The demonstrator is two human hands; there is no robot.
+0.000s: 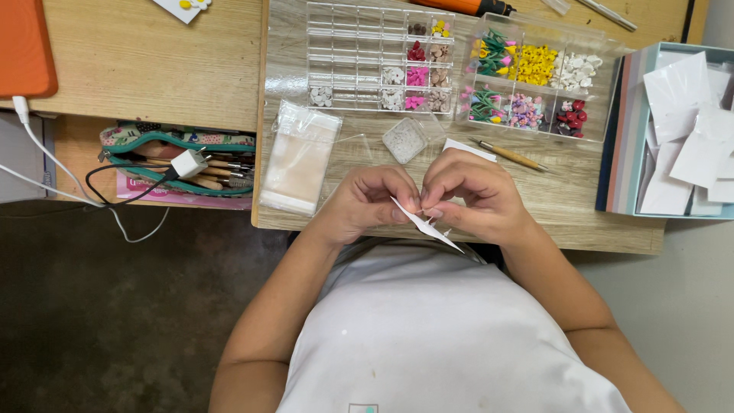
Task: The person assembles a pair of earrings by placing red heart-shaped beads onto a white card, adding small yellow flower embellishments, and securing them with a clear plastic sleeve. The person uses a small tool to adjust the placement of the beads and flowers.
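Both hands (424, 200) pinching white card (428, 227).

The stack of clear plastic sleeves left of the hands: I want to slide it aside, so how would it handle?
The stack of clear plastic sleeves looks thin and glossy, so it is probably light and floppy. The smooth film suggests the top sleeves may slip off when pushed. It overhangs the table edge slightly, so it might slide off.
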